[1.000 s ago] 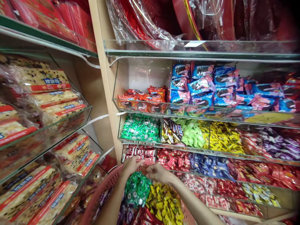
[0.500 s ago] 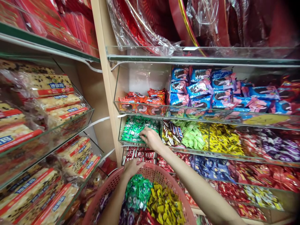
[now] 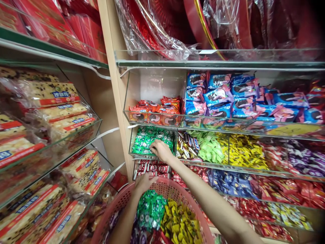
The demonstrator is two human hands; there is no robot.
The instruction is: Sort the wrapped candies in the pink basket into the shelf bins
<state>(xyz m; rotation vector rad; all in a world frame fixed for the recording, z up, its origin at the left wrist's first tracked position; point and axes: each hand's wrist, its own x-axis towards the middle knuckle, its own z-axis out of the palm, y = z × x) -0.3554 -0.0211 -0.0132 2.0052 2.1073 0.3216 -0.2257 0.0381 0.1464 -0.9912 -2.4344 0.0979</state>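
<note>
My right hand (image 3: 160, 150) is at the front of a clear bin of green-wrapped candies (image 3: 143, 139), its fingers curled together just above the candies. Whatever the fingertips may hold is hidden. Below it, my left hand (image 3: 144, 183) grips the far rim of a pink perforated plastic basket (image 3: 111, 206), with its fingertips partly out of sight. The basket holds a heap of green-wrapped candies (image 3: 151, 208) and yellow-wrapped candies (image 3: 181, 223). Purple-wrapped sweets (image 3: 141, 235) and a red wrapper (image 3: 159, 237) lie nearer to me, partly behind my left forearm.
Right of the green bin are dark candy bars (image 3: 189, 145), pale green sweets (image 3: 210, 147) and yellow sweets (image 3: 246, 150). Blue cookie packs (image 3: 218, 95) and red packs (image 3: 154, 112) fill the shelf above. A wooden post (image 3: 111, 84) divides these from wrapped snack bars (image 3: 61, 93) at left.
My right hand has shifted very slightly down and left over the green candies. My left hand stays at the basket rim, and the view has moved a little.
</note>
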